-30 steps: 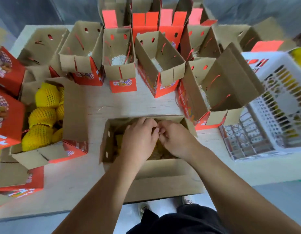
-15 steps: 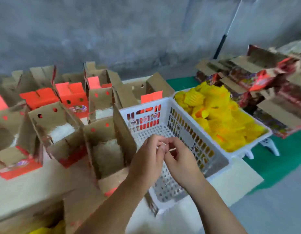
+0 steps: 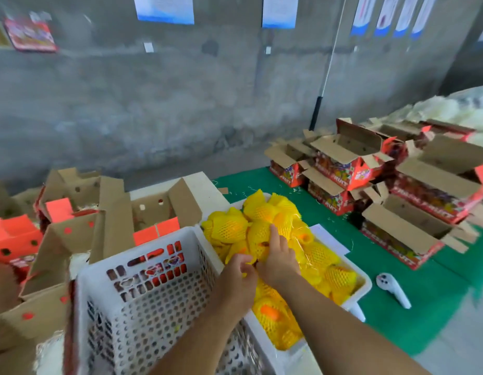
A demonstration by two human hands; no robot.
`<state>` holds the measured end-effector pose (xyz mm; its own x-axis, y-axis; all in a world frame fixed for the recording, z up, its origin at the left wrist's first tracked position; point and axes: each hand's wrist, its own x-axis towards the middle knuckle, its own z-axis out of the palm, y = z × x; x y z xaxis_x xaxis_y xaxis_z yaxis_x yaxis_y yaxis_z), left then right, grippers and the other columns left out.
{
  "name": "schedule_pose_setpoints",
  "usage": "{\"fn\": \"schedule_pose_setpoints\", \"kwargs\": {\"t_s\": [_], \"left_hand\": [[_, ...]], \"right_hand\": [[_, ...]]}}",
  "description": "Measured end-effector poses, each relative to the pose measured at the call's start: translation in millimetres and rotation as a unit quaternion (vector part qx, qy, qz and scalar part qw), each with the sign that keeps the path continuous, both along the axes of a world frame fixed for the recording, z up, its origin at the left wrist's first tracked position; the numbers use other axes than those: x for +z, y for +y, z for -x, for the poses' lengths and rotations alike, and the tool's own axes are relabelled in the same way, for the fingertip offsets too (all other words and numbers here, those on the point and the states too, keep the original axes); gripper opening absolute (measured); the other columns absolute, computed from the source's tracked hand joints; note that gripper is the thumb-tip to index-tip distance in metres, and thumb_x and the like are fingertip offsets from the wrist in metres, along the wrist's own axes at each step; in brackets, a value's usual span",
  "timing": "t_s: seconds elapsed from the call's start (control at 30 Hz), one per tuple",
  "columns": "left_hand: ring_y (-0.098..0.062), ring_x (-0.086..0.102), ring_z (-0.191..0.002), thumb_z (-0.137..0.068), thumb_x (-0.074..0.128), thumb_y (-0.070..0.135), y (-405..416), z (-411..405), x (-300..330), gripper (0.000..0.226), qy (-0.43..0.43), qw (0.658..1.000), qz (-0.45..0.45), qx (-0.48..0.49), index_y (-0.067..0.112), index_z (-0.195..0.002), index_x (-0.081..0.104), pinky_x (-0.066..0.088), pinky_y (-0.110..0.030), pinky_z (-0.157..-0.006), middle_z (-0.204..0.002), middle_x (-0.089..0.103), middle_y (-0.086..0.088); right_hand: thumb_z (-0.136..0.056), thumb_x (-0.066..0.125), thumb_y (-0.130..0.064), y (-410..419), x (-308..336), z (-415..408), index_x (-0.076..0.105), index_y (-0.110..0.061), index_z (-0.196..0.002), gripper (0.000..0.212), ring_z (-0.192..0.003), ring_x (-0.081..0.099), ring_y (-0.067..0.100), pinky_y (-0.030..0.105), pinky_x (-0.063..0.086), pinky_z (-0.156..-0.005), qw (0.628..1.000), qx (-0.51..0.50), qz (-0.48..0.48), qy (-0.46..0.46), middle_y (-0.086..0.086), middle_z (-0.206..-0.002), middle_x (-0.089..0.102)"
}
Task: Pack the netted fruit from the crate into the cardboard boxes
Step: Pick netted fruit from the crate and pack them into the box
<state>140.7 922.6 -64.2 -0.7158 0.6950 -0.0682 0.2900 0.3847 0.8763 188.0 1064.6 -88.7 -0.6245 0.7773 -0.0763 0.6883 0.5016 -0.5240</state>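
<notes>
Two hands in the fruit crate | left hand (image 3: 239,274) curled, pinching some yellow foam-netted fruit (image 3: 262,234) | right hand (image 3: 276,257) lying flat on the pile, fingers out | white plastic crate (image 3: 363,286) at 4 o'clock of empty white perforated basket (image 3: 142,301) | open cardboard boxes (image 3: 159,209) at 10 o'clock on bench (image 3: 199,185)

Grey concrete wall (image 3: 180,104) with posters (image 3: 164,8); green floor mat (image 3: 429,293).

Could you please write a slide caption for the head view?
Both hands, left hand and right hand, reach into the crate of yellow netted fruit.
</notes>
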Motion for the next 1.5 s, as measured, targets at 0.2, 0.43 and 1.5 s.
{"fn": "schedule_pose_setpoints", "kwargs": {"t_s": [0.2,0.43,1.5], "left_hand": [[0.006,0.058,-0.096,-0.102,0.055,0.032,25.3,-5.9,-9.0,0.016,-0.014,1.000,-0.010,0.011,0.047,-0.110,0.053,0.041,-0.018,-0.070,-0.109,0.062,0.021],[-0.006,0.055,-0.103,-0.101,0.058,0.021,36.9,7.2,-13.4,0.030,-0.078,0.994,-0.021,0.070,0.032,-0.129,0.053,0.042,-0.027,-0.078,-0.120,0.057,0.011],[-0.030,0.072,-0.109,-0.101,0.055,0.050,-4.9,21.2,-12.8,0.033,-0.457,0.811,-0.308,0.197,0.034,-0.129,0.063,0.055,-0.046,-0.085,-0.123,0.072,-0.010]], "right_hand": [[-0.085,0.072,-0.040,22.3,-2.3,16.5,0.032,-0.031,-0.142,0.070,-0.126,0.043,0.031,0.040,0.046,-0.098,0.990,0.018,-0.134,0.039,0.002,-0.140,0.040],[-0.074,0.082,-0.016,37.6,-3.9,16.9,0.034,-0.040,-0.136,0.082,-0.112,0.056,0.032,0.042,0.057,-0.080,0.991,0.057,-0.075,0.096,0.003,-0.131,0.036],[-0.088,0.074,-0.030,92.1,31.2,67.0,0.035,-0.026,-0.142,0.067,-0.138,0.043,0.040,0.053,0.040,-0.109,0.982,0.117,-0.137,-0.053,0.014,-0.155,0.041]]}}
